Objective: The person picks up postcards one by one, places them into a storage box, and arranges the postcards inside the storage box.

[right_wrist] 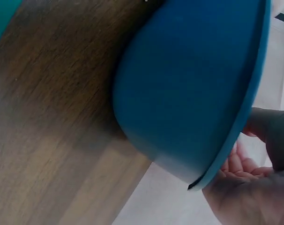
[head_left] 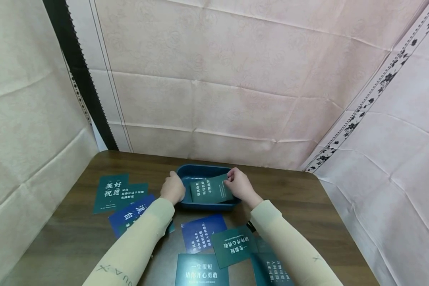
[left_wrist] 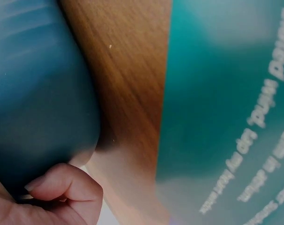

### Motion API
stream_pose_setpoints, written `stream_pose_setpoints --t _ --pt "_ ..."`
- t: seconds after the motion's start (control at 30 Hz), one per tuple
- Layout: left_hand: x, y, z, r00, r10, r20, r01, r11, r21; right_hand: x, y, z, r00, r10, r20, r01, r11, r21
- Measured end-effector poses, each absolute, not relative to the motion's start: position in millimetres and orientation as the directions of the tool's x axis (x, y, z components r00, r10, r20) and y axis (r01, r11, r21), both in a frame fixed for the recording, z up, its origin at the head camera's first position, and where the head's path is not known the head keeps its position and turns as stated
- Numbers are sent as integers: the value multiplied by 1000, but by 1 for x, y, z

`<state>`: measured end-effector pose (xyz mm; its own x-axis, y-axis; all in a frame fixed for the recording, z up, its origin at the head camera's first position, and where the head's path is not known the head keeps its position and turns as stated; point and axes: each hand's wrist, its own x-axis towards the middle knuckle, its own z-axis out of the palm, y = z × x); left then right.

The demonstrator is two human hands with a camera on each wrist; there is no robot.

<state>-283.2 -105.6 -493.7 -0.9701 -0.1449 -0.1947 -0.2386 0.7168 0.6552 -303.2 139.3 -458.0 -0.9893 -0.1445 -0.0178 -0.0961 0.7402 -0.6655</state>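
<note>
A blue plastic basin [head_left: 208, 207] stands near the far edge of the table. My left hand [head_left: 172, 188] grips its left rim, and the curled thumb [left_wrist: 69, 187] shows in the left wrist view. Inside the basin lies a dark green card [head_left: 207, 191] with white Chinese writing, tilted to the left. My right hand [head_left: 241, 185] pinches the card's upper right corner at the basin's right side. In the right wrist view the basin's outer wall [right_wrist: 179, 93] hides the card, with the right hand [right_wrist: 252, 190] behind the rim.
On the wooden table [head_left: 293, 206], green cards [head_left: 109, 200] and a blue card [head_left: 136, 210] overlap at the left. In front of the basin lie another blue card [head_left: 203, 232], a green card [head_left: 234, 246], a teal card [head_left: 201, 270] and others partly under the right forearm. Cloth [head_left: 214, 107] hangs behind.
</note>
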Motion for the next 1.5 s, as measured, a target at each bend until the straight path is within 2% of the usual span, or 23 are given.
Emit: stream_pose_setpoints --t 0.27,0.67,1.03,1.3,1.5 --pt "-284 -105 -494 -969 -152 -194 -243 728 641 -303 123 -461 -987 -128 -99 -66 879 -472" --pt "-285 -104 -494 -966 -159 -206 -256 721 644 -308 115 -475 -969 -168 -183 -88 920 -381" --pt "-284 -105 -493 -969 -149 -197 -242 727 642 -302 109 -476 -969 -117 -217 -23 920 -391" --pt "-287 -103 -496 -968 -159 -192 -246 741 625 -300 108 -479 -971 -114 -211 -31 932 -362" --pt "-288 -104 -498 -971 -154 -181 -235 747 622 -298 108 -480 -974 -141 -178 -60 915 -399"
